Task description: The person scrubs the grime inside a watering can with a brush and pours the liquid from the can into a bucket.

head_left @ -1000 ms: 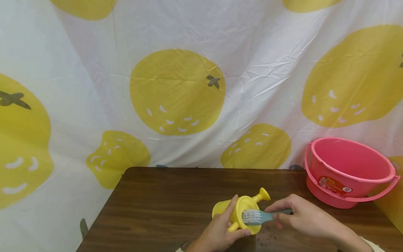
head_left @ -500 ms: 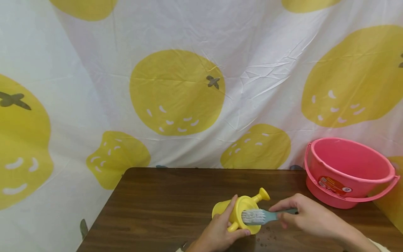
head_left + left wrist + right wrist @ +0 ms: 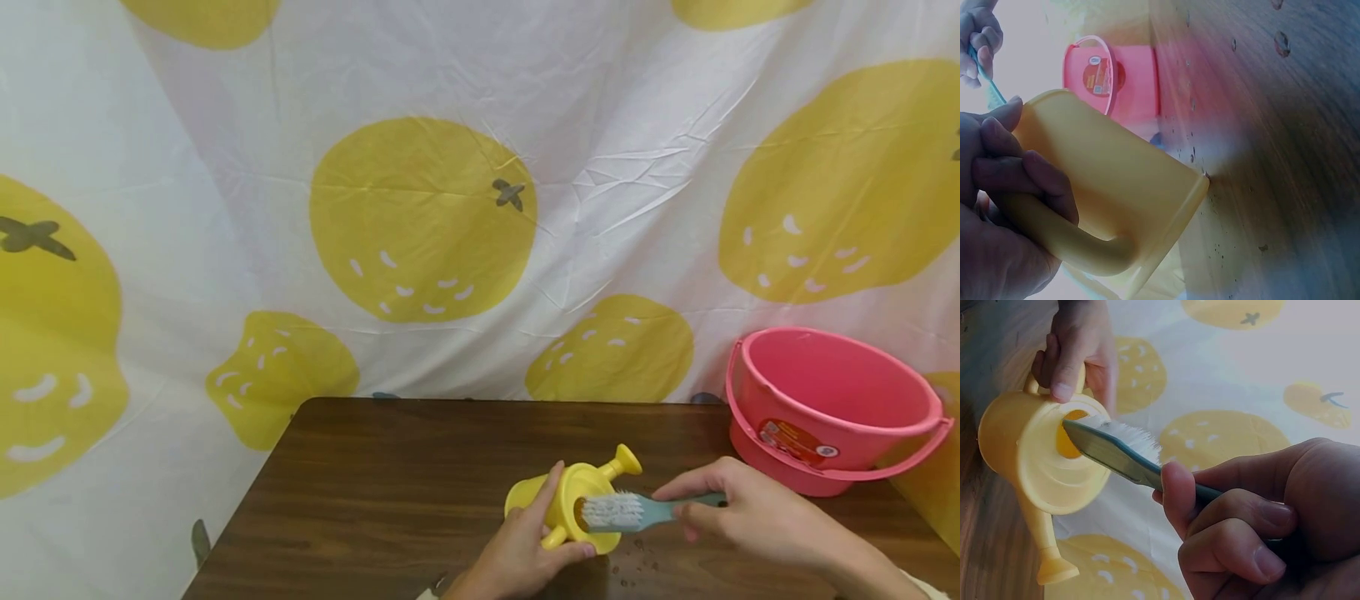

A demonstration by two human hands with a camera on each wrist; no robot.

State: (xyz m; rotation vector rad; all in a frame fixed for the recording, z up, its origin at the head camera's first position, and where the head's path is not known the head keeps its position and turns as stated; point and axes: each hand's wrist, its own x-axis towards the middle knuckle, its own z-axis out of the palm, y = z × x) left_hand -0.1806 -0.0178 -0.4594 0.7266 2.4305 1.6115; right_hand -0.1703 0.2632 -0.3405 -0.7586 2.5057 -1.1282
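Observation:
A yellow watering can [image 3: 531, 493] lies tilted over the table, its round opening turned to the right and its spout pointing up and away. My left hand [image 3: 517, 546] grips it, and in the left wrist view the fingers [image 3: 1029, 178] curl round its handle [image 3: 1079, 240]. In my right hand [image 3: 757, 512] is a blue-green scrub brush [image 3: 637, 511] with white bristles, pinched by the handle between thumb and fingers. The right wrist view has the tip of the brush head [image 3: 1110, 447] at the can's opening [image 3: 1067, 442], most of the bristles outside.
A pink bucket [image 3: 832, 417] with its handle down stands at the right rear of the brown wooden table [image 3: 375, 492]. Water drops [image 3: 637, 567] dot the table below the can. Behind hangs a white curtain [image 3: 420, 367] with yellow fruit prints.
My right hand has drawn the brush to the right, so more bristles show outside the can's opening. The left hand and the can have barely moved.

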